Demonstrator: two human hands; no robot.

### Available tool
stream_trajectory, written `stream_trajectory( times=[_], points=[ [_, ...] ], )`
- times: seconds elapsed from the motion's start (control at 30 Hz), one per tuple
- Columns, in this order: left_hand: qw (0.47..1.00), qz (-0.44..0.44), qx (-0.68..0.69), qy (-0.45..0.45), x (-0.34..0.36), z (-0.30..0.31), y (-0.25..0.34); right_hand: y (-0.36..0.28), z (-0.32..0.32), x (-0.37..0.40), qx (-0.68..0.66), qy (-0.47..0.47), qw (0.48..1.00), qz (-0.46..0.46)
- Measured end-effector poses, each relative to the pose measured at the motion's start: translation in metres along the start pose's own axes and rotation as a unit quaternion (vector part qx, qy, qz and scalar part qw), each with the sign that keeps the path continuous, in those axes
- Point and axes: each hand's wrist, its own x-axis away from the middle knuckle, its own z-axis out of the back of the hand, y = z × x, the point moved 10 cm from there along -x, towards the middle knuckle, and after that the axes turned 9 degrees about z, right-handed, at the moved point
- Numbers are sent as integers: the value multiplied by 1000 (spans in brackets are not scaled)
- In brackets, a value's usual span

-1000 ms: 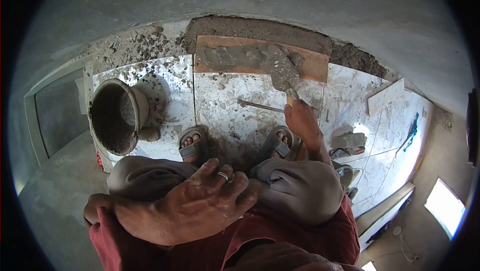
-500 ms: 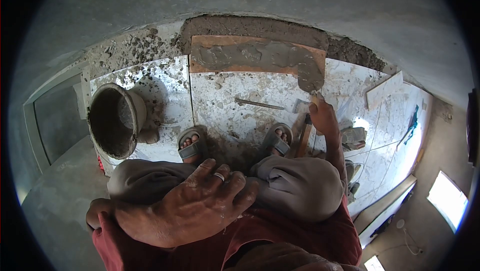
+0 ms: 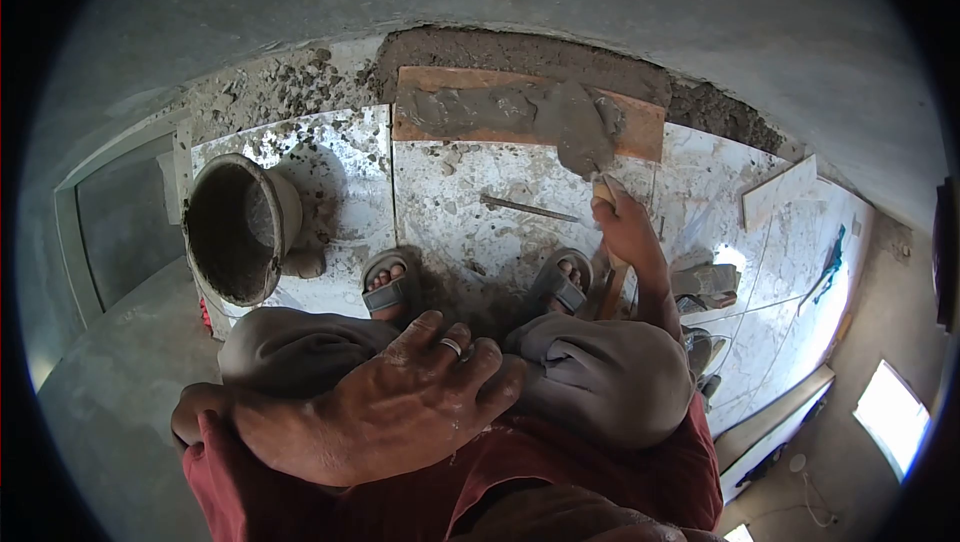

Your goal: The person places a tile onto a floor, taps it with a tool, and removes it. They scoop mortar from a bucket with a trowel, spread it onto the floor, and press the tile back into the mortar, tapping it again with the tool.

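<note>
My right hand [image 3: 632, 227] is closed round the handle of a trowel [image 3: 584, 147], whose blade is coated in wet grey mortar. The blade rests over a reddish-brown tile strip [image 3: 640, 138] lying lengthwise along the wall base. Wet mortar [image 3: 470, 110] covers the middle of that strip, thicker near the trowel. My left hand [image 3: 420, 402], with a ring on one finger, rests over my lap between the knees. Its fingers are loosely bent and a little apart, holding nothing that shows; the fingertips are partly hidden.
A mortar-stained bucket [image 3: 285, 217] stands at the left. On the dirty white floor tiles lie a thin metal bar [image 3: 530, 209] and, by my right foot, a wooden-handled tool [image 3: 612, 292]. A white tile piece [image 3: 780, 194] lies at the right. Rubble [image 3: 270, 92] lines the wall's base.
My right hand has moved the trowel left along the strip, and mortar is heaped around its blade. My left hand stays on my lap. The view has shifted slightly.
</note>
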Motion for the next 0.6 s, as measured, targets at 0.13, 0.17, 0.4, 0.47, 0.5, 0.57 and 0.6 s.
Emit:
stream_trajectory(
  times=[0.13, 0.17, 0.4, 0.47, 0.5, 0.57, 0.6],
  points=[
    [1000, -3, -26, -12, 2, -1, -1, -8, 0, 4, 229, 34, 972, 50],
    [1000, -7, -26, -12, 3, 1, -1, -5, 4, 11, 244, 22, 969, 26],
    [999, -20, -1, -37, 2, 1, -4, 48, 40, 27, 270, 46, 962, -9],
    [999, -25, 4, -41, 1, 1, -3, 57, 44, 28, 257, 69, 964, 11],
    [999, -22, 1, -36, 0, 1, -4, 65, 44, 28, 212, 76, 974, -1],
    [999, -17, -2, -32, 0, 1, -3, 80, 45, 27, 167, 80, 983, -11],
    [999, -13, 0, -35, 0, 0, -4, 93, 45, 26, 136, 78, 987, -40]
  ],
)
